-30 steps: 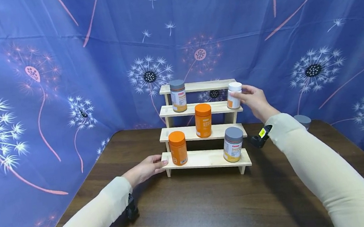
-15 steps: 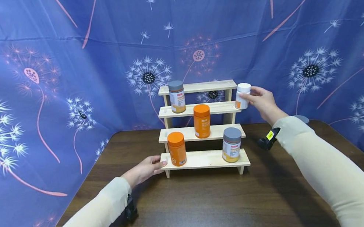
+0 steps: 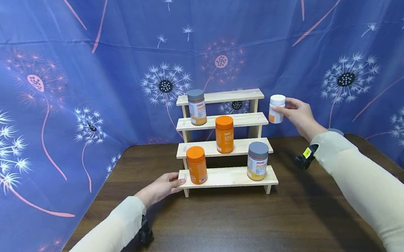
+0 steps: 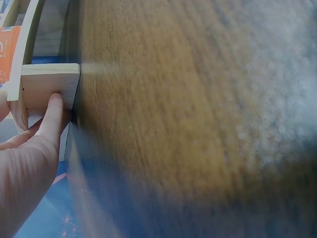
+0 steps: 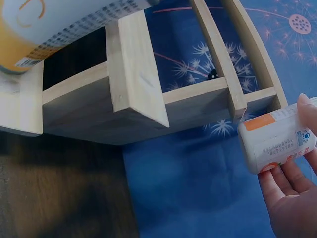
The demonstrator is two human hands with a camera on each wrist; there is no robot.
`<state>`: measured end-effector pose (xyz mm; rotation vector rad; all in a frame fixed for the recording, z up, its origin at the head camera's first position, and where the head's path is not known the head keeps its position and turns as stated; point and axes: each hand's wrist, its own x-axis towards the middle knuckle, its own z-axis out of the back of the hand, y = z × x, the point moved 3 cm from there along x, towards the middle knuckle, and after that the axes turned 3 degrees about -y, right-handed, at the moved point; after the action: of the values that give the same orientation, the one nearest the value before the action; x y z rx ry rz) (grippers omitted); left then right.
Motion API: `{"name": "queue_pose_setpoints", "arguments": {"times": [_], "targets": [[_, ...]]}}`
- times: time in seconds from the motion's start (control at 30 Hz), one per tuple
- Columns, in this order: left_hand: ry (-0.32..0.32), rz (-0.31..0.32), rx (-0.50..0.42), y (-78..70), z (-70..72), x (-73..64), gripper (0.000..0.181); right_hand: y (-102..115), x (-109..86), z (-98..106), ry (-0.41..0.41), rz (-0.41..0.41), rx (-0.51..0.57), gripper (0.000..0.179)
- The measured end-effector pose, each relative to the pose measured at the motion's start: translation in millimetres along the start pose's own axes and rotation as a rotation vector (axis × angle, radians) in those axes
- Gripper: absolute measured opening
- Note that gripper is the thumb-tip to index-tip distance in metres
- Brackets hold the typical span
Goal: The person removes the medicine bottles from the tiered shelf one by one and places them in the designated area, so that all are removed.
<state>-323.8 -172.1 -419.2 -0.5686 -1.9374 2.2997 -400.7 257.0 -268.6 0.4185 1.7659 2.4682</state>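
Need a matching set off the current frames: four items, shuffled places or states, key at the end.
Column 1
1. White bottle
2. Left hand
3. Upper grey-lidded jar
4. Upper orange jar

Column 2
A. Gripping the left end of the bottom shelf
B. Near the middle of the second shelf up
C. In the right hand
D. Toward the left of the third shelf up

Pairs: 1-C, 2-A, 3-D, 4-B

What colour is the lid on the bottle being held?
White; the lid shows best in the head view.
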Motion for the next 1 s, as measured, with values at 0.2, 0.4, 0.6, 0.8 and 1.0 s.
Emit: {"name": "queue_pose_setpoints", "arguments": {"times": [0.2,0.4,0.6,0.8,1.0], "targets": [[-0.002,0.023,0.012,1.4,1.7,-0.4,0.055,-13.4,-2.1,3.2,0.003,-0.007,-0.031,0.078],[0.023,0.004,0.022,0.3,2.5,0.4,0.055,-21.6,-2.8,5.4,-0.007,-0.012,-0.054,0.080],[0.019,0.004,0.033,0.8,3.5,0.4,0.057,-29.9,-4.9,8.5,-0.003,-0.017,-0.083,0.080],[0.019,-0.005,0.022,-1.4,2.1,-2.7,0.057,-39.2,-5.9,12.2,-0.009,-0.028,-0.081,0.078],[0.025,-0.006,0.024,-0.4,1.8,-2.0,0.058,-50.7,-6.2,17.0,-0.006,-0.057,-0.090,0.079]]}}
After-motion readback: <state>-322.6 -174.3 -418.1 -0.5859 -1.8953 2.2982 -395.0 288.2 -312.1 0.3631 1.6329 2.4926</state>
